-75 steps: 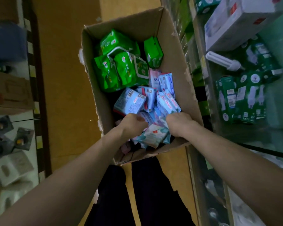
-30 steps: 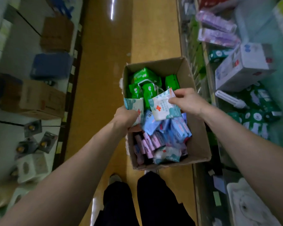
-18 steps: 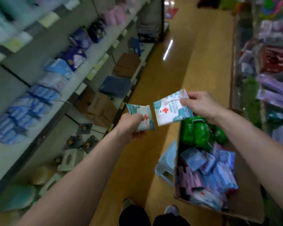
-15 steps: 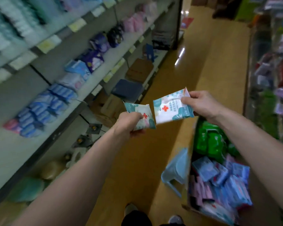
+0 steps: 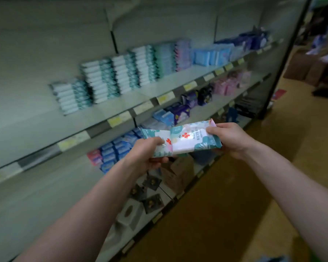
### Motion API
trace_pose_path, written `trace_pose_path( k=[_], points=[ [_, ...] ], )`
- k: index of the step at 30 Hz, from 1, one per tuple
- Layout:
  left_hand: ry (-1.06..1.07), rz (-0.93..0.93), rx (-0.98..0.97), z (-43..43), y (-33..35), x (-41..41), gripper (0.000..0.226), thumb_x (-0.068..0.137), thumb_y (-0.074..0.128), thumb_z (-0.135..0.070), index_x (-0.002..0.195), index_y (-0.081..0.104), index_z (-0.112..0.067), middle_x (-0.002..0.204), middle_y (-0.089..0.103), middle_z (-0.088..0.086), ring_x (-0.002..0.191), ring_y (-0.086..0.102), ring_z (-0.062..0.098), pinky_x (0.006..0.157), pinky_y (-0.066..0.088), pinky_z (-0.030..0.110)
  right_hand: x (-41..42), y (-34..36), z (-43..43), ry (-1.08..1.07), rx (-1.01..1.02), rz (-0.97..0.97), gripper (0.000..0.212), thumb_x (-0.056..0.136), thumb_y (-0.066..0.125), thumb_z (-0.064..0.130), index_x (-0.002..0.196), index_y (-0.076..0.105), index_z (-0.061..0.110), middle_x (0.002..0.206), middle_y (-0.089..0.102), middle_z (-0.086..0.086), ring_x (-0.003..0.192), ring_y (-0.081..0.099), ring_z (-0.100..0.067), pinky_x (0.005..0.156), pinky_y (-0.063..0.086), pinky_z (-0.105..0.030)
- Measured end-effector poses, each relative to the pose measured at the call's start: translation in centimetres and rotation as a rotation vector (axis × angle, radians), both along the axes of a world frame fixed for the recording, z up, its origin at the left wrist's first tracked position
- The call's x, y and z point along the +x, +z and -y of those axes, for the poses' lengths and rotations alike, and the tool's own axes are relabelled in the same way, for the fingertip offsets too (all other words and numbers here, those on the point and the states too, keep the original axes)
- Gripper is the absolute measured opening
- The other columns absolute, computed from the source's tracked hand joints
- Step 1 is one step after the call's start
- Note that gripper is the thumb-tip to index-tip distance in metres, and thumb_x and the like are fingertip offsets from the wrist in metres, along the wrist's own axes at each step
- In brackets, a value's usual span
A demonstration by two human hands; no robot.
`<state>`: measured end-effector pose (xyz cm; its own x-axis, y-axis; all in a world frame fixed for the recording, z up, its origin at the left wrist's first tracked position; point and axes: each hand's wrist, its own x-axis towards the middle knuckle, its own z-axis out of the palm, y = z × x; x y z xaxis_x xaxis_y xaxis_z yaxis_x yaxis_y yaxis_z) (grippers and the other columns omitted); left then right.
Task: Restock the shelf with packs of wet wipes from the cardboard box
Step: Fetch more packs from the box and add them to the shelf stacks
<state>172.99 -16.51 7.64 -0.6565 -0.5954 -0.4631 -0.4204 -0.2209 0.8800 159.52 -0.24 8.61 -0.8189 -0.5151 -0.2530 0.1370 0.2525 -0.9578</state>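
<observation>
My left hand (image 5: pixel 147 155) grips a teal-and-white pack of wet wipes (image 5: pixel 155 137) with a red cross mark. My right hand (image 5: pixel 228 138) holds a second, matching pack (image 5: pixel 194 139) by its right end. The two packs overlap in front of me at the height of the middle shelf. Stacks of the same teal-and-white wipes (image 5: pixel 110 78) stand on the upper shelf (image 5: pixel 121 106) of the grey shelving, with bare board to their left. The cardboard box is out of view.
Blue, pink and purple packs (image 5: pixel 112 152) fill the lower shelves. Small cardboard boxes (image 5: pixel 176 174) and tissue holders (image 5: pixel 129 214) sit on the bottom shelf. The yellow-brown aisle floor (image 5: pixel 225 205) runs to the right, with more boxes (image 5: pixel 303 67) at its far end.
Both hands lifted one pack each out of the box. The view swung left from the box and floor to face the shelving, and the two packs came together until they overlap.
</observation>
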Motion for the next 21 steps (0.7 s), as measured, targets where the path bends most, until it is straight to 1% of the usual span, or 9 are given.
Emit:
trace_pose_path(
  k=[3,6,8,9,11,13,15,18,21],
  points=[
    [0.014,-0.076,-0.014,4.1,2.1,1.7,0.026,0.095,0.051,-0.022,0.116,0.052,-0.007,0.077,0.070,0.014,0.046,0.060,0.016,0.043,0.042,0.021,0.4,1.7,4.9,0.034,-0.060,0.025,0.015,0.096,0.055,0.014,0.110,0.058,0.010,0.089,0.070,-0.010,0.074,0.067,-0.019,0.059,0.054,-0.030],
    [0.052,-0.152,0.017,8.0,4.0,3.2,0.016,0.097,0.045,-0.023,0.102,0.054,-0.010,0.065,0.069,0.012,0.040,0.057,0.016,0.041,0.039,0.018,1.1,3.5,9.9,0.090,-0.114,0.059,0.008,0.096,0.053,0.010,0.097,0.061,0.007,0.080,0.067,-0.009,0.067,0.061,-0.018,0.054,0.048,-0.028],
    [0.099,-0.184,0.026,10.2,5.2,4.0,0.018,0.099,0.044,-0.026,0.098,0.054,-0.011,0.057,0.066,0.009,0.039,0.056,0.015,0.040,0.040,0.018,1.7,4.8,12.9,0.119,-0.131,0.063,0.010,0.095,0.054,0.008,0.089,0.061,0.008,0.075,0.064,-0.006,0.062,0.058,-0.015,0.051,0.046,-0.026],
    [0.121,-0.200,0.031,11.2,5.7,4.4,0.020,0.099,0.044,-0.028,0.099,0.054,-0.010,0.058,0.066,0.009,0.038,0.057,0.015,0.039,0.040,0.017,2.0,5.4,14.3,0.142,-0.137,0.062,0.010,0.095,0.054,0.007,0.088,0.060,0.008,0.073,0.063,-0.006,0.061,0.057,-0.015,0.048,0.047,-0.024],
    [0.159,-0.224,0.041,13.3,6.5,5.0,0.024,0.098,0.045,-0.029,0.104,0.056,-0.009,0.066,0.067,0.013,0.039,0.057,0.015,0.037,0.041,0.017,2.4,6.5,16.8,0.199,-0.145,0.058,0.012,0.096,0.053,0.007,0.085,0.058,0.007,0.072,0.062,-0.006,0.060,0.056,-0.015,0.044,0.047,-0.022],
    [0.197,-0.234,0.046,15.1,7.1,5.7,0.024,0.098,0.046,-0.029,0.103,0.058,-0.009,0.073,0.066,0.014,0.039,0.057,0.015,0.036,0.040,0.016,2.6,7.3,19.3,0.257,-0.147,0.065,0.013,0.097,0.052,0.007,0.085,0.057,0.007,0.075,0.062,-0.006,0.062,0.057,-0.015,0.046,0.049,-0.024],
    [0.235,-0.251,0.047,16.6,7.5,6.3,0.021,0.096,0.049,-0.029,0.098,0.057,-0.010,0.070,0.066,0.011,0.040,0.057,0.014,0.037,0.040,0.016,2.6,7.8,21.9,0.311,-0.138,0.068,0.012,0.097,0.051,0.008,0.087,0.057,0.007,0.075,0.063,-0.007,0.062,0.058,-0.015,0.046,0.048,-0.025],
    [0.288,-0.250,0.022,18.7,7.7,6.9,0.020,0.091,0.060,-0.030,0.098,0.059,-0.011,0.064,0.067,0.008,0.043,0.058,0.014,0.038,0.041,0.018,2.6,8.0,25.7,0.373,-0.123,0.069,0.008,0.096,0.052,0.009,0.091,0.057,0.006,0.079,0.063,-0.010,0.065,0.058,-0.018,0.049,0.049,-0.025],
    [0.342,-0.263,0.032,20.7,7.9,6.9,0.024,0.087,0.066,-0.031,0.097,0.062,-0.010,0.063,0.067,0.008,0.044,0.059,0.014,0.039,0.043,0.019,2.4,8.0,29.3,0.437,-0.138,0.089,0.007,0.095,0.055,0.009,0.089,0.057,0.008,0.078,0.062,-0.006,0.066,0.059,-0.016,0.044,0.048,-0.022]
  ],
)
